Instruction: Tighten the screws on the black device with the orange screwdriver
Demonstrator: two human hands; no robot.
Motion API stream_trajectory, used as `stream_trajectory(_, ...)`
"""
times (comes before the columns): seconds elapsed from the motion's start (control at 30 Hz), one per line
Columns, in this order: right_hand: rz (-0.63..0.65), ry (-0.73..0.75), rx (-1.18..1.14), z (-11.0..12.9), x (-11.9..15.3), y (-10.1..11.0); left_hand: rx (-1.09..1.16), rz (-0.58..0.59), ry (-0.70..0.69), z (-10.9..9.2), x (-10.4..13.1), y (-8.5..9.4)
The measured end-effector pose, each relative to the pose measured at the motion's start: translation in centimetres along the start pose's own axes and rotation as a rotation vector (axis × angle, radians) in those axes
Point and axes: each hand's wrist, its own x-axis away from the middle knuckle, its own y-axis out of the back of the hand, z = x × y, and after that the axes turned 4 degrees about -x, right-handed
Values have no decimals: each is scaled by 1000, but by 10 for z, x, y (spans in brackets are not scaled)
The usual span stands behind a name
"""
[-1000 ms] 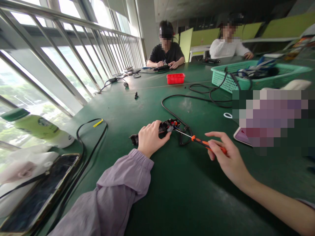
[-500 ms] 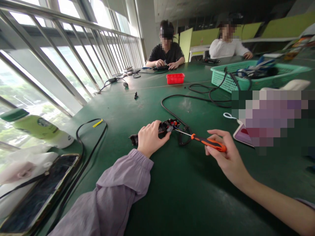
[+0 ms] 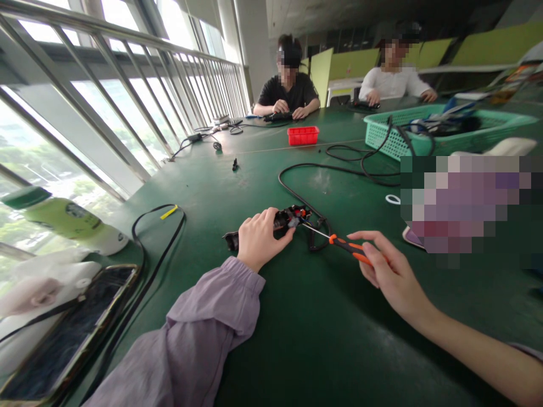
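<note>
My left hand (image 3: 262, 237) is wrapped round a black corded device (image 3: 292, 216) lying on the green table. Its right end is uncovered, showing red, grey and orange inner parts and thin wires; the middle is hidden under my fingers. In my right hand (image 3: 388, 265) is a screwdriver with an orange and black handle (image 3: 345, 244). My thumb and fingers close on the back of the handle. The metal shaft points left and its tip meets the exposed end of the device; exactly what it touches is too small to tell.
A black cable (image 3: 297, 165) runs toward a green basket (image 3: 382, 138) holding tools. Beyond stands a red tray (image 3: 303, 135); a small black part (image 3: 235, 165) lies left of it. At left are a bottle (image 3: 68, 220), a phone (image 3: 72, 333) and a strap (image 3: 183, 217). Two people sit opposite.
My right hand's fingers have shifted on the screwdriver handle, with the thumb now lying across it. My left hand and the device have stayed in place.
</note>
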Motion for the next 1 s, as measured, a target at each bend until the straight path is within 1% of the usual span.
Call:
stream_trajectory(0.07,-31,32,20,0,0,0,3,-6,0,0,0,0)
stream_trajectory(0.17,-119,173,54,0,-1,0,11,-1,1,0,1,0)
stream_trajectory(0.23,-126,219,47,-1,-2,0,11,3,0,1,1,1)
stream_trajectory(0.37,-15,138,60,-3,-3,-3,17,2,-13,1,2,2)
stream_trajectory(0.47,58,129,229,-1,-1,-5,32,4,-25,0,3,4)
stream_trajectory(0.53,159,189,413,4,2,-7,34,6,-28,0,4,5)
stream_trajectory(0.6,304,300,592,10,4,-8,30,12,-44,0,6,6)
stream_trajectory(0.67,417,417,718,15,6,-8,14,22,-71,1,8,7)
stream_trajectory(0.7,451,458,761,17,6,-7,3,28,-85,1,9,8)
stream_trajectory(0.77,492,504,805,19,8,-7,-25,39,-113,2,12,10)
stream_trajectory(0.87,532,545,803,20,12,-6,-55,56,-147,3,17,14)
stream_trajectory(0.93,544,573,787,21,18,-6,-70,72,-139,6,21,17)
stream_trajectory(1.0,544,587,771,22,24,-8,-92,89,-102,11,26,21)
